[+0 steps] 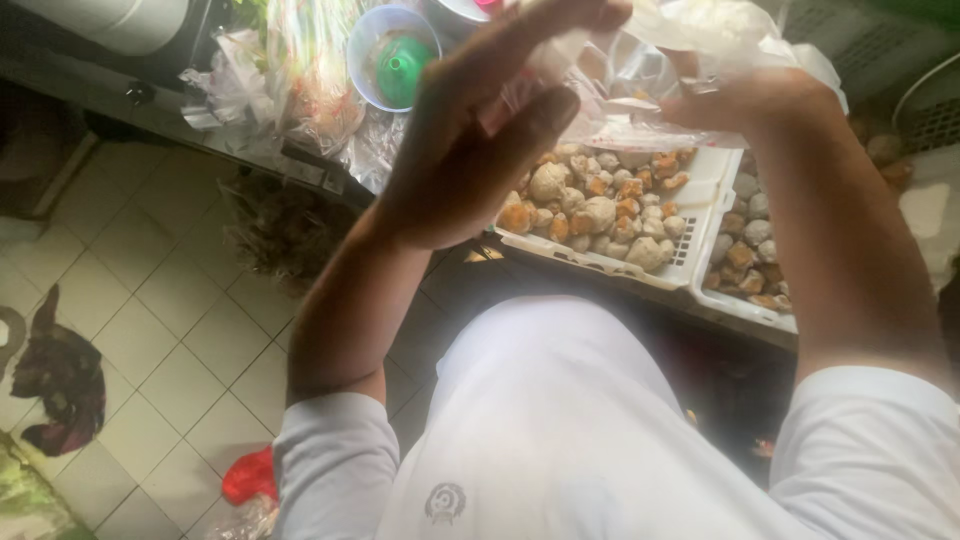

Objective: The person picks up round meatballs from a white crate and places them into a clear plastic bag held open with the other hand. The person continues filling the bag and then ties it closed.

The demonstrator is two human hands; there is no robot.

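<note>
Clear plastic bag (640, 70), thin and crumpled, held up at about 1 o'clock in the view, above a white slotted tray (700, 195). Pinched on its near side by the left hand (480, 150), fingers narrow and closed on a fold of film; gripped on its far side by the right hand (740, 95), fingers curled tight into the plastic. Likely almost weightless, limp and slippery, prone to tearing or sliding through the fingers; best taken at the rim, one edge in each hand, to spread the mouth. Contents of the bag too blurred to tell.

Directly below, at 2 o'clock, the tray heaped with pale round balls (600, 215) and orange-brown fried pieces (625, 190); probably soft and a little greasy, easily squashed. A second such tray (745, 300) touching it at 3 o'clock, also filled.

At 11 o'clock, a blue bowl (390, 55) with a green funnel-like piece (402, 65) inside, beside more crumpled plastic wrap (310, 90). At 8 o'clock, pale tiled floor (160, 330) with a red bag (250, 475) lying on it. At 6 o'clock, white shirt (560, 430).
</note>
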